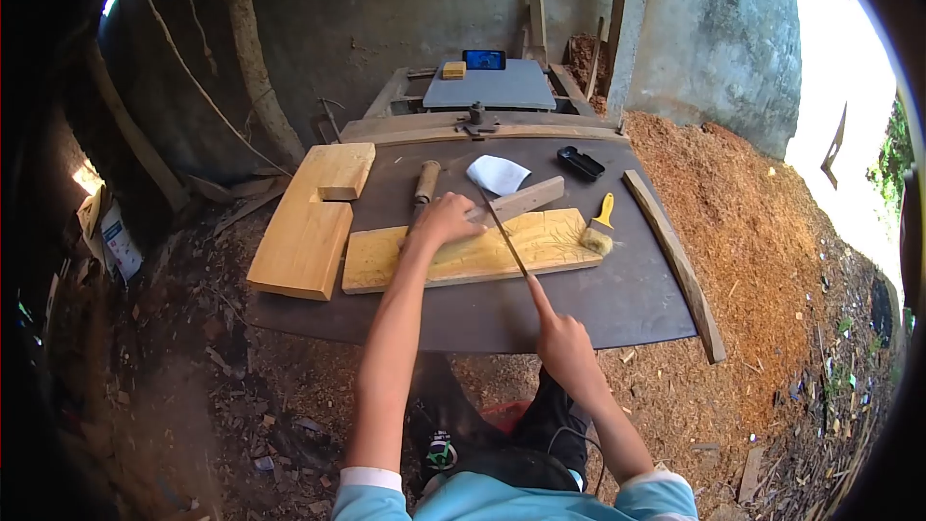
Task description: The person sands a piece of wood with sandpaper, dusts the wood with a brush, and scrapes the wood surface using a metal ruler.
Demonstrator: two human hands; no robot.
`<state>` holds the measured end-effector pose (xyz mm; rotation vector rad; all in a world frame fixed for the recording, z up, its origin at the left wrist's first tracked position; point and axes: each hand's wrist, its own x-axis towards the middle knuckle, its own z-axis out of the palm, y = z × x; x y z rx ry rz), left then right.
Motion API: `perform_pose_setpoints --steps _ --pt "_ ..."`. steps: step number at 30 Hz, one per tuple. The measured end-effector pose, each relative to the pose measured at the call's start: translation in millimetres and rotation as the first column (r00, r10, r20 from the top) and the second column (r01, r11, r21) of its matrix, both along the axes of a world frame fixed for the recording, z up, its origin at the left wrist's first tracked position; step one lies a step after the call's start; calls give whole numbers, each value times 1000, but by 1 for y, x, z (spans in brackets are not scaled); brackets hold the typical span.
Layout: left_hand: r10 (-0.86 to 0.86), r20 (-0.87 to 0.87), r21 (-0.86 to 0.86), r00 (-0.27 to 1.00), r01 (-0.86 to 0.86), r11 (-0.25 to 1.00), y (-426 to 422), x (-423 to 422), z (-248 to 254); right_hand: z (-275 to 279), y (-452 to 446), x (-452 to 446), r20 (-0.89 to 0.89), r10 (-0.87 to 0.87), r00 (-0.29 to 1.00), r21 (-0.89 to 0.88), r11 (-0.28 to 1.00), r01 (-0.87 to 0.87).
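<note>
A narrow strip of wood (529, 199) lies at an angle across a yellowish plank (453, 258) on the dark table. My left hand (446, 219) grips the strip's left end and presses it against the plank. In my right hand (567, 347) is a long thin dark-bladed tool (509, 239), its index finger stretched along it. The blade crosses the strip just right of my left fingers; its edge is too fine to tell whether it is a saw or a file. The handle is hidden in my palm.
A notched board (301, 241) lies left, a wooden-handled tool (425, 183) behind my left hand. Around the plank are a white cloth (498, 175), black case (580, 163) and yellow-handled brush (602, 222). A long batten (675, 265) lines the table's right edge. Behind stands a phone (483, 60).
</note>
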<state>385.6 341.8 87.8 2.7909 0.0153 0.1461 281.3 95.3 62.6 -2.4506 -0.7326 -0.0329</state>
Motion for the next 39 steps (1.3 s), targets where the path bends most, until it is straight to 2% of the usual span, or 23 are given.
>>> perform_pose_setpoints --steps 2,3,6,7,10,18,27,30,31,33,35,38,39 --pt "-38 23 28 999 38 999 -1 2 -2 -1 -14 -5 -14 -16 1000 -19 1000 16" --pt "-50 36 -32 998 51 998 -3 -2 0 -2 -9 2 24 -3 1000 -18 1000 4" --pt "-104 86 12 991 104 995 -1 -2 -4 1 33 65 119 59 991 6 998 -60" --pt "-51 99 38 994 48 998 -3 -6 3 5 49 83 117 88 989 22 996 -91" --pt "-58 103 131 993 45 990 -1 -1 3 18 70 105 137 131 982 -2 991 -132" --pt "-59 78 17 995 58 998 8 6 -1 21 74 99 82 159 984 -62 986 -154" --pt "-86 36 83 996 83 993 12 13 -2 12 76 100 85 129 988 -36 991 -126" --pt "-45 64 95 997 39 995 10 10 -3 -4 63 80 114 115 987 6 993 -116" --pt "4 -42 30 999 -3 1000 11 10 4 -4 50 60 121 101 988 56 993 -108" --pt "-7 -64 29 998 9 1000 16 15 4 -11 16 15 103 74 992 -48 996 -70" --pt "-39 -70 10 997 40 999 16 17 -2 7 -19 -21 -77 33 997 -81 996 -39" --pt "-83 -24 24 996 83 996 15 14 -4 23 -49 -35 -87 19 996 111 994 -9" --pt "-82 0 53 997 82 995 11 10 -3 27 -49 -33 -145 -40 989 141 988 61"
